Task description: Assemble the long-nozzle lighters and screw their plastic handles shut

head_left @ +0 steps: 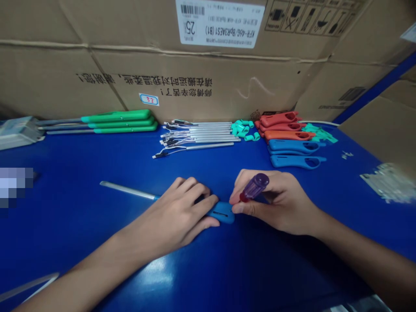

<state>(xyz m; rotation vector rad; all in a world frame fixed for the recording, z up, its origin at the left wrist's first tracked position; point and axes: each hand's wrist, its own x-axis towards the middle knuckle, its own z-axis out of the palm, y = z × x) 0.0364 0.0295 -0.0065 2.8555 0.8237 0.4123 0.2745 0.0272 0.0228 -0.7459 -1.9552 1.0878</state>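
My left hand (pixel 186 208) is closed over the blue handle of a long-necked lighter (pixel 221 212), pressing it against the blue table. The lighter's metal tube (pixel 128 190) points out to the left, past my knuckles. Between the fingers of my right hand (pixel 276 199) is a purple screwdriver (pixel 255 187), tilted with its grip end up. Its tip is hidden behind my fingers, close to the right end of the blue handle. I cannot see whether it touches a screw.
Several green-handled lighters (pixel 120 121) lie at the back left. Metal tubes with wires (pixel 208 134) and teal sleeves (pixel 242 129) sit at the back middle. Red and orange handle shells (pixel 281 123) lie beside blue shells (pixel 295 161). A cardboard box (pixel 130 60) stands behind; small clear parts (pixel 390 182) lie right.
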